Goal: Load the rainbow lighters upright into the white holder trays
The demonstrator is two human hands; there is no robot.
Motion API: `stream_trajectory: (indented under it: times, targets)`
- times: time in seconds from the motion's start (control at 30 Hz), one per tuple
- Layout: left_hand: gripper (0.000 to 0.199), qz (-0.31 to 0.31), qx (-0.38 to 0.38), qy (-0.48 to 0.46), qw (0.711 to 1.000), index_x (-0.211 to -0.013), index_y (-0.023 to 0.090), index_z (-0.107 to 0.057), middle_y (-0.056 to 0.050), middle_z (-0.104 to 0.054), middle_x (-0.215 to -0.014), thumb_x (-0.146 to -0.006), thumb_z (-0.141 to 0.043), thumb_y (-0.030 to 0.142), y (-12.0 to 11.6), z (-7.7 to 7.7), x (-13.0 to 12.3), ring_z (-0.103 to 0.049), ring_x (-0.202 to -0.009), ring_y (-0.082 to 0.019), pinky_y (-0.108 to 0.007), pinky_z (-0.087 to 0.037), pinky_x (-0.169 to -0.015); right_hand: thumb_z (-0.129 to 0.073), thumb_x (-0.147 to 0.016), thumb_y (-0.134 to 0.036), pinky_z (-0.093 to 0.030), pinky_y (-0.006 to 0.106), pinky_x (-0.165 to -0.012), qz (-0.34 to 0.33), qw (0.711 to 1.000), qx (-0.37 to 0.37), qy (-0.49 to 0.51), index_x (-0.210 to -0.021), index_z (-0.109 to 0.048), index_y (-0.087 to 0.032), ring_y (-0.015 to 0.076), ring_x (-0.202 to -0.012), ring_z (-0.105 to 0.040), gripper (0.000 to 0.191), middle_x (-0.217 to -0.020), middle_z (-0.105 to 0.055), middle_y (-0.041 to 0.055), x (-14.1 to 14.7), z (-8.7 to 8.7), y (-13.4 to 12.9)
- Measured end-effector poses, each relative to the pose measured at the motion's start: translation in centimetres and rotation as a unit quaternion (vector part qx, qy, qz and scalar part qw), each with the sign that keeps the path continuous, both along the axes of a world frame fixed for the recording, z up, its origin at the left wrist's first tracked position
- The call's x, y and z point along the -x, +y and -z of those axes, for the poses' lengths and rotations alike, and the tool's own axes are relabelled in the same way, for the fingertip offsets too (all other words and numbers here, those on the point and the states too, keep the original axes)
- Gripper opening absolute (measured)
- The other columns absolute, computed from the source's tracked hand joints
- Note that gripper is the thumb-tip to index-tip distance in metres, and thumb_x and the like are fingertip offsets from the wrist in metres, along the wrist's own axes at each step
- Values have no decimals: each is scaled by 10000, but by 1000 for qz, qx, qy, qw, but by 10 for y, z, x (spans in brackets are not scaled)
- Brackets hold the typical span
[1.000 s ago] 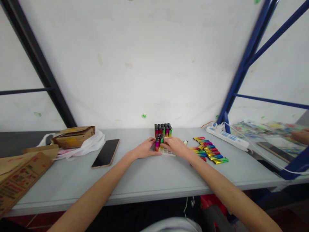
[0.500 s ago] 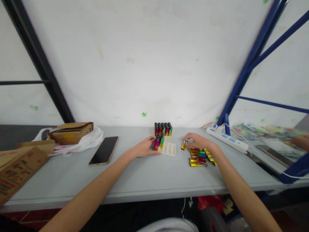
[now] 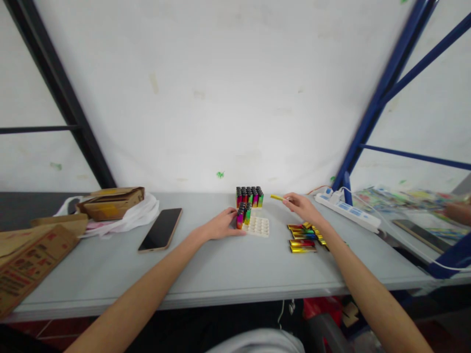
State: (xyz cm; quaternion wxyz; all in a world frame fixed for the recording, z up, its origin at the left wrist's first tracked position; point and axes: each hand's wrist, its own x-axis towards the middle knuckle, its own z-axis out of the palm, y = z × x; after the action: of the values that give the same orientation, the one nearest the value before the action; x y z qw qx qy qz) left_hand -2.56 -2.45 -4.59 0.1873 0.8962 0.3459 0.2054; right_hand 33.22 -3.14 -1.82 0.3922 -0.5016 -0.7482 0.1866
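Observation:
A pale tray with round hollows (image 3: pixel 262 227) lies mid-table, several colourful lighters (image 3: pixel 240 217) standing upright in its left part. My left hand (image 3: pixel 225 223) is at the tray's left edge, thumb and fingers apart around its corner, touching the tray or the lighters there. Behind the tray stands a block of upright lighters with black tops (image 3: pixel 249 197). My right hand (image 3: pixel 299 205) pinches a gold lighter (image 3: pixel 277 197) by one end, raised and lying nearly level, right of that block. Beneath my right wrist, several shiny lighters (image 3: pixel 302 246) lie flat on the table.
A phone (image 3: pixel 161 229) lies left of my left hand. Farther left are cardboard boxes (image 3: pixel 116 204) and a white plastic bag (image 3: pixel 142 214). A white power strip (image 3: pixel 348 213) with cables runs along the right. Another person's hand (image 3: pixel 458 214) shows at the far right.
My right hand has moved up and slightly right, lifting the gold lighter and turning it from steeply tilted to nearly level. My left hand stays at the tray.

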Motion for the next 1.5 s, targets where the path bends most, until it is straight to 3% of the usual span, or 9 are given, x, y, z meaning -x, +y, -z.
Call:
stream_trajectory:
  times: [0.2,0.37,0.47,0.57,0.73,0.87,1.17,1.37,1.5]
  targets:
    - [648,-5,-7,11,1000,-1211,149,-655,-160,-590,-1333,-805,-725,649,1,0,0,-554,-1265,-351,-433,-415,-1158,-707,-776,-666,-478,294,-692,11,978,44,204,-941,-707,-160,171,-750,-585,533,-796,-649,37,25,1,3]
    - [650,-7,-6,13,1000,-1219,139,-648,-177,-580,-1355,-808,-730,636,-1,-1,0,-559,-1264,-360,-447,-425,-1149,-700,-826,-625,-529,375,-883,-115,927,121,336,-1084,-678,-199,228,-992,-652,499,-1090,-692,100,50,-7,-9]
    - [657,-5,-7,7,1000,-1219,129,-650,-185,-582,-1352,-806,-731,634,-1,-1,0,-559,-1264,-370,-457,-424,-1147,-723,-848,-568,-533,362,-864,-173,893,156,384,-1100,-652,-225,176,-841,-634,432,-915,-659,31,65,-19,-17]
    - [633,-3,-9,8,1000,-1202,145,-659,-169,-591,-1328,-812,-721,639,-1,-1,0,-568,-1247,-356,-450,-431,-1141,-725,-858,-560,-501,265,-654,-190,872,186,412,-1063,-641,-239,93,-588,-460,389,-727,-502,-51,79,-28,-16]
    - [616,-4,-12,5,1000,-1189,152,-669,-158,-600,-1312,-806,-732,630,-2,-2,0,-571,-1238,-348,-434,-437,-1136,-590,-888,-680,-134,202,-423,-127,897,179,383,-852,-579,-210,70,-465,-141,471,-604,-260,-92,96,-18,-7]
    - [625,-1,-11,-2,1000,-1190,160,-670,-152,-607,-1314,-805,-724,649,-2,-1,0,-569,-1246,-350,-430,-436,-1135,-448,-930,-649,-62,229,-432,-52,911,235,335,-625,-327,-229,77,-469,-77,533,-561,-168,-96,104,-4,-8]
    - [637,-5,-10,1,1000,-1214,163,-658,-155,-604,-1326,-807,-724,648,-1,0,0,-572,-1241,-353,-442,-448,-1124,-366,-936,-392,-82,246,-434,-23,920,255,297,-601,-287,-239,86,-450,-84,377,-534,-187,-84,111,-4,-18]
    - [640,-5,-7,8,1000,-1248,149,-645,-168,-588,-1336,-818,-732,615,-2,-1,0,-567,-1248,-346,-440,-436,-1139,-440,-934,-678,-131,234,-436,-98,917,232,308,-652,-420,-217,82,-464,-140,541,-573,-232,-80,112,3,-20]
    - [618,4,-15,7,1000,-1249,165,-650,-151,-594,-1325,-828,-725,611,0,1,0,-561,-1250,-340,-438,-438,-1137,-523,-875,-760,-396,256,-514,-176,922,170,299,-941,-606,-209,119,-552,-430,561,-723,-486,-26,114,2,-23]
